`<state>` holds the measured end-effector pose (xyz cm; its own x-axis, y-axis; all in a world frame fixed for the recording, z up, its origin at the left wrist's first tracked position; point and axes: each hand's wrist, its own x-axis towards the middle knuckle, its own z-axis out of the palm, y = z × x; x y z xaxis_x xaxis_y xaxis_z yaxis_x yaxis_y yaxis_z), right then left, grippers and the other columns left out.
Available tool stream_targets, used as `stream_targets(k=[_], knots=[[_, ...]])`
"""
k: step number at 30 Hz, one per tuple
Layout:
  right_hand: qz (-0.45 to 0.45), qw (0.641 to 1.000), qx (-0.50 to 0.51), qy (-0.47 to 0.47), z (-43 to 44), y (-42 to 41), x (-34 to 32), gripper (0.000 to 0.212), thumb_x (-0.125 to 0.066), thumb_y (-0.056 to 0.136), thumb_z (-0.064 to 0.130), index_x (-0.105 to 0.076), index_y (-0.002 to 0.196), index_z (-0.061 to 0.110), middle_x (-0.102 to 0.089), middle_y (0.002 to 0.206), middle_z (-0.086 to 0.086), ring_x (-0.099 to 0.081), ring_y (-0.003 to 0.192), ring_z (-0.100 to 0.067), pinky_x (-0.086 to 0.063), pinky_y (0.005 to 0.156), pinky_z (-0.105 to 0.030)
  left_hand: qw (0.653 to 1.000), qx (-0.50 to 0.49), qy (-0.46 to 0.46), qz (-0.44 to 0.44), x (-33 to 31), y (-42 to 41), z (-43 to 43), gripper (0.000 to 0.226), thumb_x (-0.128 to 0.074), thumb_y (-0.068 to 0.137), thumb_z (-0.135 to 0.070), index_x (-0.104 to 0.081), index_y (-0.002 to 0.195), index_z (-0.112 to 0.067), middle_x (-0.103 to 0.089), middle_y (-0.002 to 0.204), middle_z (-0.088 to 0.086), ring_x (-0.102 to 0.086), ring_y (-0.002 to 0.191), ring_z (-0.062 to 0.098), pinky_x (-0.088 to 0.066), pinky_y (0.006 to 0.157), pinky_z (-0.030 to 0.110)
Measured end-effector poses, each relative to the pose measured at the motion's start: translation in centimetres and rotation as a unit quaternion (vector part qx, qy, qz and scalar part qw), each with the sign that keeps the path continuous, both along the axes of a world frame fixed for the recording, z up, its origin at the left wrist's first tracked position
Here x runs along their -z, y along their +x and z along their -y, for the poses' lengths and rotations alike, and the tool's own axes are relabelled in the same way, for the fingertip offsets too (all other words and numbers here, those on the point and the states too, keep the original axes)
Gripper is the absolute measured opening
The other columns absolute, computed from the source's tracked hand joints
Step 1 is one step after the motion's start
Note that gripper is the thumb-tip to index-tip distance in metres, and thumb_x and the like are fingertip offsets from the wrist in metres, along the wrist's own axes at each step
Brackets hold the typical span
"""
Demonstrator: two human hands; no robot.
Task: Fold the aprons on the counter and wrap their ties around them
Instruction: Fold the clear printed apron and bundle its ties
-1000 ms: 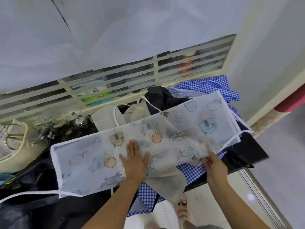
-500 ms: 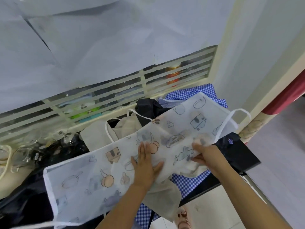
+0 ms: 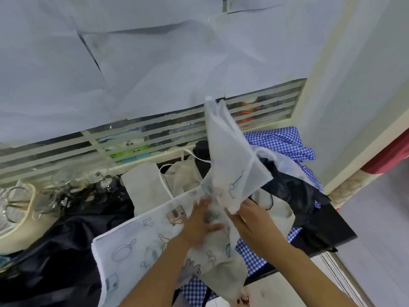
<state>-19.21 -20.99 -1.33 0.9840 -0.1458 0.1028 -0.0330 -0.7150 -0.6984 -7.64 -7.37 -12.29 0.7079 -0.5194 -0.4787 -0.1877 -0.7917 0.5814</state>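
pressed down on the printed apron with the left hand, fingers straight and spread. gripped the apron's right half in the right hand, fingers curled round the cloth, and held it upright. lay with its left half flat over dark cloth near the front edge of the bench.

I read the printed apron as thin, matt, half-sheer white cloth. Behind it sits blue-checked woven cloth; right of it, black cloth with a faint sheen; far left of it, clear glossy glassware.
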Motion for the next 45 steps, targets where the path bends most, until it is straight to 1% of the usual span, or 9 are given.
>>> stream_targets(k=[3, 6, 11, 16, 21, 27, 34, 41, 45], knots=[[0.028, 0.987, -0.148, -0.05, -3.6, 0.8, 0.3, 0.04, -0.032, 0.097, 0.034, -0.054, 0.124, 0.014, -0.046, 0.139, -0.002, -0.047, 0.119, -0.014, -0.046, 0.086, -0.027, 0.961, -0.231, -0.114, -0.103, -3.1, 1.0, -3.9, 0.037, -0.052, 0.096, -0.011, -0.049, 0.131, 0.001, -0.053, 0.133, 0.02, -0.054, 0.119, 0.033, -0.049, 0.084, 0.023], [-0.028, 0.979, -0.193, -0.057, -7.4, 1.1, 1.4, 0.053, -0.017, 0.093, 0.044, -0.034, 0.141, 0.033, -0.016, 0.159, 0.0, -0.03, 0.14, -0.02, -0.043, 0.098, -0.035, 0.853, -0.411, -0.244, -0.208, -4.8, 1.1, -10.8, 0.021, -0.043, 0.1, -0.01, -0.062, 0.102, -0.002, -0.059, 0.122, 0.028, -0.065, 0.079, 0.025, -0.054, 0.055, 0.021], [-0.116, 0.944, -0.279, -0.129, -11.7, 1.2, 5.9, 0.062, 0.005, 0.078, 0.055, 0.009, 0.139, 0.06, -0.008, 0.161, -0.003, -0.023, 0.143, -0.028, -0.028, 0.111, -0.042, 0.717, -0.502, -0.39, -0.285, -5.2, -1.5, -21.5, 0.054, -0.035, 0.097, -0.053, -0.06, 0.118, -0.01, -0.069, 0.11, 0.019, -0.062, 0.105, 0.039, -0.053, 0.085, 0.048], [-0.218, 0.897, -0.329, -0.198, -12.7, 0.3, 10.6, 0.055, -0.002, 0.085, 0.047, 0.044, 0.108, 0.066, 0.0, 0.161, -0.003, -0.007, 0.147, -0.034, -0.008, 0.117, -0.05, 0.809, -0.513, -0.191, -0.215, -3.2, -5.0, -24.1, 0.06, -0.042, 0.089, -0.064, -0.071, 0.098, -0.011, -0.072, 0.102, 0.013, -0.066, 0.095, 0.027, -0.054, 0.087, 0.041], [-0.139, 0.889, -0.34, -0.274, -11.3, 0.6, 13.7, 0.154, -0.09, 0.032, 0.024, 0.006, 0.152, 0.023, -0.054, 0.136, 0.009, -0.059, 0.118, -0.024, -0.041, 0.097, -0.028, 0.803, -0.568, -0.115, -0.138, -1.8, -6.8, -23.7, 0.04, -0.054, 0.094, -0.042, -0.064, 0.083, -0.004, -0.067, 0.085, 0.01, -0.059, 0.072, 0.019, -0.043, 0.058, 0.027], [-0.075, 0.878, -0.393, -0.261, -9.3, -0.4, 14.9, 0.12, -0.061, 0.074, -0.012, 0.011, 0.144, 0.054, -0.012, 0.157, 0.01, -0.012, 0.145, -0.023, -0.026, 0.113, -0.037, 0.808, -0.56, -0.129, -0.127, -0.1, -6.8, -23.5, 0.015, -0.067, 0.088, -0.017, -0.066, 0.087, -0.002, -0.068, 0.092, 0.015, -0.064, 0.086, 0.029, -0.053, 0.077, 0.036], [-0.155, 0.897, -0.228, -0.345, -6.1, -0.1, 13.9, 0.12, -0.089, 0.035, 0.011, -0.037, 0.143, 0.023, -0.037, 0.149, -0.009, -0.026, 0.135, -0.035, -0.025, 0.11, -0.056, 0.788, -0.595, -0.138, -0.079, 0.2, -7.3, -24.8, 0.017, -0.056, 0.089, -0.008, -0.057, 0.073, -0.007, -0.058, 0.076, 0.008, -0.054, 0.069, 0.02, -0.041, 0.057, 0.028], [-0.169, 0.927, -0.176, -0.284, -4.4, -0.7, 15.4, 0.13, -0.068, 0.058, -0.015, 0.003, 0.148, 0.046, -0.02, 0.154, -0.006, -0.025, 0.139, -0.041, -0.026, 0.106, -0.052, 0.794, -0.596, -0.12, -0.025, 0.4, -7.1, -25.8, 0.026, -0.062, 0.089, -0.016, -0.056, 0.065, -0.007, -0.06, 0.072, 0.01, -0.056, 0.07, 0.026, -0.047, 0.07, 0.034], [-0.187, 0.927, -0.175, -0.273, -4.6, -0.6, 14.6, 0.088, -0.042, 0.085, -0.008, 0.018, 0.141, 0.023, 0.024, 0.148, 0.002, 0.007, 0.148, -0.027, -0.017, 0.117, -0.031, 0.688, -0.691, -0.219, -0.026, -1.5, -6.1, -29.0, 0.028, -0.06, 0.091, -0.015, -0.059, 0.064, -0.007, -0.061, 0.067, 0.009, -0.056, 0.066, 0.021, -0.047, 0.077, 0.038]])
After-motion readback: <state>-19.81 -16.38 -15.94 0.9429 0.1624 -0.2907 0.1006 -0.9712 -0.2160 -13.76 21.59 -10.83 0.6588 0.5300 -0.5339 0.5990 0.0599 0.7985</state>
